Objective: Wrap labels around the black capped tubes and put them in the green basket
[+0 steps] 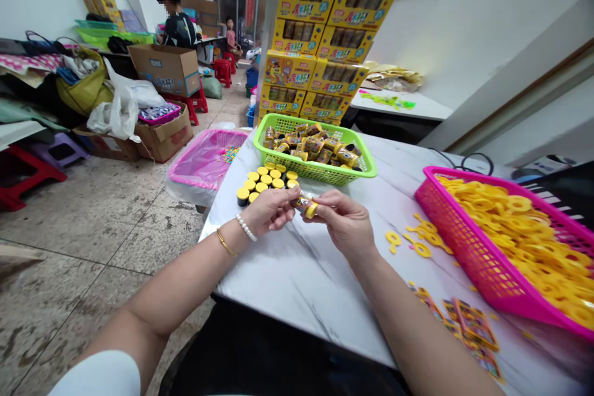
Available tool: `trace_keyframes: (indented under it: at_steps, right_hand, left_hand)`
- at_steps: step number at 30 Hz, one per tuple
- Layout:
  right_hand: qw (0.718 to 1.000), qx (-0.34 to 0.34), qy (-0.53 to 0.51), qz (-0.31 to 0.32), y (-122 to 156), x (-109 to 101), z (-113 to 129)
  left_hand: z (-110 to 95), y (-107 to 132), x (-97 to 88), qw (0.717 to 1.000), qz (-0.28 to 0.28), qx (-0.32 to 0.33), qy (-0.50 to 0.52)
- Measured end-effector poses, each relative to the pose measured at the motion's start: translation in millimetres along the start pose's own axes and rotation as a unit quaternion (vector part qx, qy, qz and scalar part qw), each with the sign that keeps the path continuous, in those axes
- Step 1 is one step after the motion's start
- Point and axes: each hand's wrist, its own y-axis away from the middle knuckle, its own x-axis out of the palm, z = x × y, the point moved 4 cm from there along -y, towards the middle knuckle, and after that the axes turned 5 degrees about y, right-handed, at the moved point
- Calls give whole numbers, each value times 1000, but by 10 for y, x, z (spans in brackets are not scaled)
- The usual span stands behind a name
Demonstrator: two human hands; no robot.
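Note:
Over the marble-patterned table (297,284), both my hands hold one small printed canister (305,205) with yellow on it. My left hand (271,209) pinches its left end, where some clear plastic shows. At the other end, the fingertips of my right hand (348,223) close on the yellow part. Just beyond my left hand stand several dark canisters with yellow caps (260,187), upright in close rows. Behind my hands, a green basket (315,164) contains a pile of similar printed canisters (325,147), many lying on their sides.
At the right, a pink basket (459,232) is heaped with yellow plastic rings (524,229); several loose rings (422,249) and printed packets (473,325) lie nearby. A plastic-lined pink tub (199,164) stands left. Yellow boxes (306,71) are stacked behind. Two people sit farther back.

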Motion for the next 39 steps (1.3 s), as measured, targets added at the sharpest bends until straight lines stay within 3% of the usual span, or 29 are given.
trace_keyframes:
  at_steps: [3, 6, 11, 17, 22, 26, 29, 32, 37, 39]
  right_hand:
    - [999, -5, 23, 25, 12, 22, 26]
    - [994, -51, 79, 57, 30, 40, 85]
    - [986, -113, 119, 15, 57, 16, 160]
    - [969, -132, 200, 62, 69, 63, 203]
    - [954, -175, 242, 24, 123, 38, 264]
    - [969, -144, 201, -8, 123, 18, 224]
    - [989, -67, 130, -23, 90, -9, 130]
    - [992, -16, 126, -22, 81, -1, 71]
    - [988, -6, 154, -20, 116, 60, 86]
    - [986, -14, 162, -29, 120, 67, 102]
  left_hand:
    - [-5, 8, 9, 1000, -5, 10, -15]
    - [19, 5, 8, 999, -23, -2, -37]
    - [29, 7, 52, 1000, 22, -9, -9]
    - [63, 1, 8, 999, -34, -30, -31]
    - [63, -6, 47, 999, 27, -28, 28]
    - [30, -13, 36, 999, 23, 22, 35]
    - [-12, -23, 2, 995, -5, 74, 67]
    - [-54, -22, -28, 991, -27, 112, 73]
    - [-95, 14, -10, 988, -35, 151, 3]
    - [-117, 38, -12, 981, -68, 180, -19]
